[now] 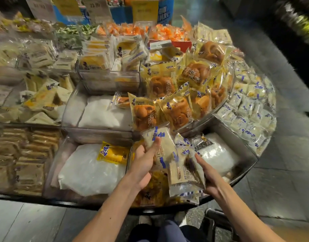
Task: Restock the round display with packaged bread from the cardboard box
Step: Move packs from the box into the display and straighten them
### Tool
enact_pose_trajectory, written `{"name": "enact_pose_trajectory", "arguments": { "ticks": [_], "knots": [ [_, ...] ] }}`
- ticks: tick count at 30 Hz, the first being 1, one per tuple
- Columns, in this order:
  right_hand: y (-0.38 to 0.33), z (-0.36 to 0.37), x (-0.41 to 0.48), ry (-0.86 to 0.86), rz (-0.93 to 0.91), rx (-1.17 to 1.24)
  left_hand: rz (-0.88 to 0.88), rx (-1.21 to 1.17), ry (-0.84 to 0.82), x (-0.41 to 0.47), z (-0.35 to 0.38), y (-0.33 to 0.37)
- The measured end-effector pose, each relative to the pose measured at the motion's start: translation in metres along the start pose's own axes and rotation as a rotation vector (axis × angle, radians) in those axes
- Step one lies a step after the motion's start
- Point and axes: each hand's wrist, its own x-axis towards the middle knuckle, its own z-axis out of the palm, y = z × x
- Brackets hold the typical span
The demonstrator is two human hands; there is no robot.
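Two hands work at the near edge of the round display [62, 200], a tiered stand of clear compartments. The left hand [144, 163] grips one white packet [165, 145] with blue print, thumb lying up its front and fingers behind it, just below the upper tier. The right hand [208, 175] holds a bundle [185, 173] of clear packets showing pale sliced bread, fingers stretched along its right side and palm beneath; it looks like two packets, though the exact count is hard to tell. The white packet and the bundle touch each other between the hands, above the near middle compartment. On the upper tier, just beyond the hands, lie at least seven bun packets [176, 110], yellow wrappers around brown buns, piled loosely and overlapping. Three compartments show white padding [87, 172]: one near left, one behind it, one near right beside the right hand. A single yellow packet [113, 153] rests on the near-left padding. To the far left sit stacks of brown toast [27, 154], too blurred to count. Many small white packets [246, 110] fill the lower ring on the right. Four price signs [96, 7] stand at the far edge.
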Motion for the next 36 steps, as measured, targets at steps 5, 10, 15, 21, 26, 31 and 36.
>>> {"name": "enact_pose_trajectory", "arguments": {
  "ticks": [5, 10, 15, 21, 26, 31, 36],
  "knots": [
    [0.006, -0.002, -0.017, -0.051, -0.124, 0.261, -0.005, -0.071, -0.085, 0.005, -0.023, 0.013],
    [-0.003, -0.014, -0.039, -0.029, -0.274, 0.326, 0.032, -0.141, -0.048, 0.015, -0.068, 0.025],
    [-0.015, -0.039, -0.053, 0.056, -0.333, 0.323, 0.143, 0.059, 0.19, 0.019, -0.08, 0.02],
    [-0.034, -0.124, -0.063, -0.257, -0.382, 0.281, 0.274, 0.309, 0.165, 0.024, -0.054, 0.001],
    [-0.054, -0.138, -0.07, 0.039, -0.347, 0.339, 0.265, 0.509, 0.145, 0.037, 0.015, -0.015],
    [-0.089, -0.158, -0.072, 0.113, -0.339, 0.426, 0.338, 0.633, 0.076, 0.069, 0.092, -0.037],
    [-0.111, -0.168, -0.075, 0.062, -0.307, 0.49, 0.244, 0.682, 0.089, 0.1, 0.145, -0.053]
  ]
}}
